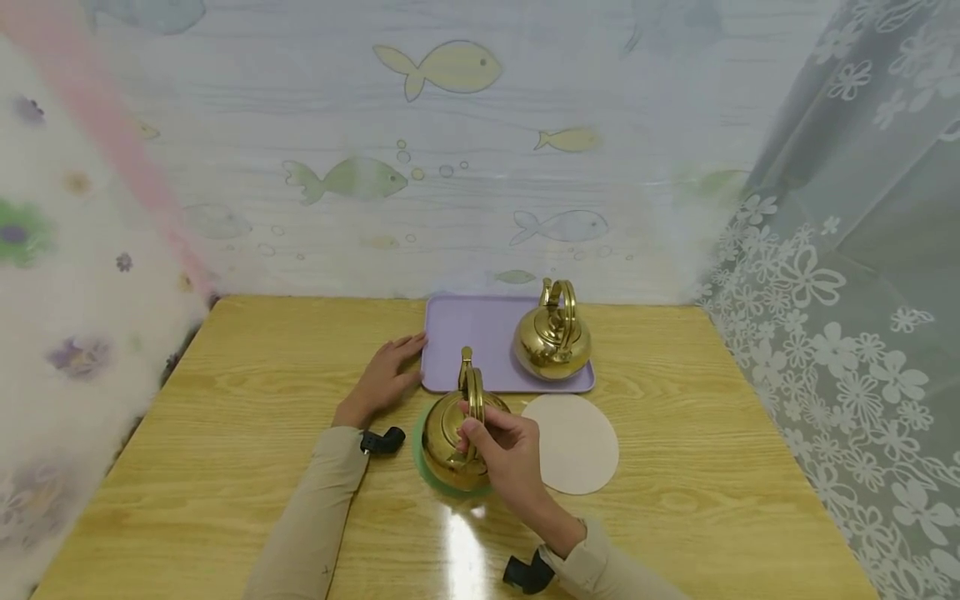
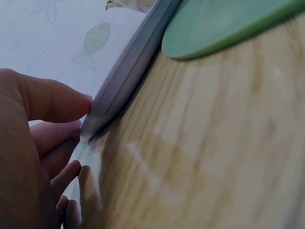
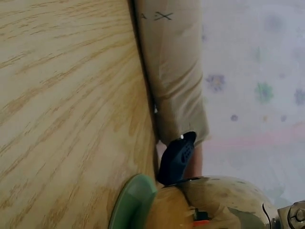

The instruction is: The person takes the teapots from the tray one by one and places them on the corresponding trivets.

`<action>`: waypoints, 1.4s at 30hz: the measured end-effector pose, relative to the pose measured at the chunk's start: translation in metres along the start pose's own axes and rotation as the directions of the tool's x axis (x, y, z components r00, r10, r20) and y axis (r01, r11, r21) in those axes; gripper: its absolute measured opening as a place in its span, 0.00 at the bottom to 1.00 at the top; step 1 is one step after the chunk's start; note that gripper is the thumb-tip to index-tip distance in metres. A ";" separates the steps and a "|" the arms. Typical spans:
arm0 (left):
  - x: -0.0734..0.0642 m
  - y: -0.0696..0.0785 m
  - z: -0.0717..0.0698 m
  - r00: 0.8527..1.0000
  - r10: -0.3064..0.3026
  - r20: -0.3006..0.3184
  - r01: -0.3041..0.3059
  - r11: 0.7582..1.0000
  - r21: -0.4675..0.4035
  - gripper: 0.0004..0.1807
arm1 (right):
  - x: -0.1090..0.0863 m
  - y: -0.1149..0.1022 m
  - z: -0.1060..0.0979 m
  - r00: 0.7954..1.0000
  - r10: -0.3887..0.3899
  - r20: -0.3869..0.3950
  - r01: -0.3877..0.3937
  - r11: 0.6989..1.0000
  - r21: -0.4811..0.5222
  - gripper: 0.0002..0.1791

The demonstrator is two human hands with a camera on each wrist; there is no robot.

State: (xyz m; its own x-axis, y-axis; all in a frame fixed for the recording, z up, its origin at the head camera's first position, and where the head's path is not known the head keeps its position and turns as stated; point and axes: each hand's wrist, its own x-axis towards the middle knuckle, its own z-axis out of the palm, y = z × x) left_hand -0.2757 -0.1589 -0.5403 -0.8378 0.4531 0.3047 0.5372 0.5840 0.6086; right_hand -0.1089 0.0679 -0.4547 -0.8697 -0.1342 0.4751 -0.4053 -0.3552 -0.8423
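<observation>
Your right hand [image 1: 513, 458] clamped on handle [image 1: 476, 387] of front kettle [image 1: 442, 458], thumb and fingers pinching it; kettle body below and left of that hand, over green mat [image 2: 224, 28], contact hard to tell. Your left hand [image 1: 384, 379] has fingers extended, touching left edge of purple tray [image 1: 472, 333]. Second kettle [image 1: 551, 350] on tray's right end. Cream mat [image 1: 581, 446] right of front kettle, on wooden table [image 1: 690, 500].
</observation>
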 end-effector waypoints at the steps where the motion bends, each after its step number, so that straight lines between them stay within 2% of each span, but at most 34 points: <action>1: 0.000 0.000 0.000 1.000 0.003 -0.002 -0.003 1.000 -0.001 0.34 | 0.000 0.000 -0.001 1.000 -0.004 0.004 0.004 1.000 0.004 0.18; 6: 0.001 0.001 0.000 1.000 -0.004 -0.001 0.004 1.000 -0.004 0.35 | -0.002 -0.001 -0.005 1.000 0.020 0.006 -0.020 1.000 0.007 0.20; 10: 0.000 0.001 0.001 1.000 -0.005 -0.005 0.005 1.000 -0.002 0.35 | -0.003 -0.002 -0.008 0.998 0.059 -0.005 -0.059 0.998 -0.034 0.19; 14: -0.001 0.000 0.001 1.000 0.000 -0.015 0.000 1.000 -0.005 0.35 | 0.000 -0.007 -0.013 0.994 0.107 -0.007 -0.107 0.986 -0.130 0.17; 18: -0.003 0.000 0.001 1.000 -0.008 -0.012 0.008 1.000 -0.005 0.35 | 0.002 -0.017 -0.020 0.986 0.165 0.021 -0.154 0.952 -0.265 0.15; 23: -0.003 -0.001 0.002 1.000 -0.014 -0.003 0.014 1.000 -0.015 0.35 | -0.005 -0.025 -0.038 0.983 0.159 0.096 -0.111 0.915 -0.388 0.17; 28: -0.001 -0.001 0.002 1.000 -0.010 0.000 0.010 1.000 -0.004 0.35 | -0.016 -0.024 -0.070 0.986 0.135 0.101 -0.086 0.918 -0.388 0.16; 31: -0.002 0.000 0.002 1.000 -0.013 0.009 0.013 1.000 -0.005 0.35 | -0.022 -0.024 -0.092 0.988 0.143 0.064 -0.106 0.912 -0.397 0.15; 35: -0.001 -0.001 0.003 1.000 -0.018 0.015 0.018 1.000 -0.008 0.35 | -0.028 -0.027 -0.118 0.982 0.185 -0.045 -0.186 0.881 -0.434 0.16; 38: -0.001 -0.001 0.003 1.000 -0.019 0.015 0.020 1.000 -0.011 0.35 | -0.030 -0.031 -0.132 0.964 0.223 -0.146 -0.265 0.859 -0.437 0.20; 42: 0.000 -0.001 0.002 1.000 -0.018 0.012 0.018 1.000 -0.013 0.35 | -0.027 -0.036 -0.144 0.928 0.258 -0.267 -0.351 0.846 -0.402 0.26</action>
State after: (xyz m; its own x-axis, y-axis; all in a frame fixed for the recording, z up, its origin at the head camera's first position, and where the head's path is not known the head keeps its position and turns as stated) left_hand -0.2760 -0.1583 -0.5429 -0.8460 0.4510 0.2845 0.5206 0.5832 0.6236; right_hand -0.1112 0.2179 -0.4744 -0.9874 0.0304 0.1555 -0.1509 0.1181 -0.9815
